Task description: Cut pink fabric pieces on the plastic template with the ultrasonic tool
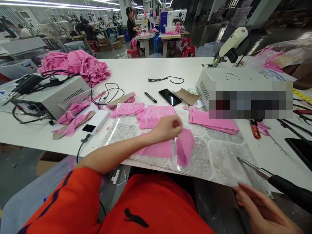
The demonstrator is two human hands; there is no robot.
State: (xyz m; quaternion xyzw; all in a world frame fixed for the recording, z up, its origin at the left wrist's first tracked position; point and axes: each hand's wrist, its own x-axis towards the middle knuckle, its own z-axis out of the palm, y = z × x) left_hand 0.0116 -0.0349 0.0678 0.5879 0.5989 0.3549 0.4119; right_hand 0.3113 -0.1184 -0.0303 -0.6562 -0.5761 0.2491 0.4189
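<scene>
My left hand [168, 127] is closed in a pinch on a piece of pink lace [184, 149], lifting it a little above the clear mat [214, 156] at the table's near edge. Another flat pink piece [156, 150] lies on the mat under my forearm. My right hand [262, 209] is low at the bottom right, off the table edge, fingers spread and holding nothing. Just above it lies a tool with a black handle [290, 190] and a metal tip [248, 165]. More pink lace pieces [146, 113] and a folded pink stack [213, 122] lie beyond.
A grey machine box [48, 97] with cables stands at the left, a white box [231, 84] at the right. A white power bank [96, 123], a black phone [170, 97], a marker [150, 97] and a pink fabric heap [78, 65] lie about. A person stands far back.
</scene>
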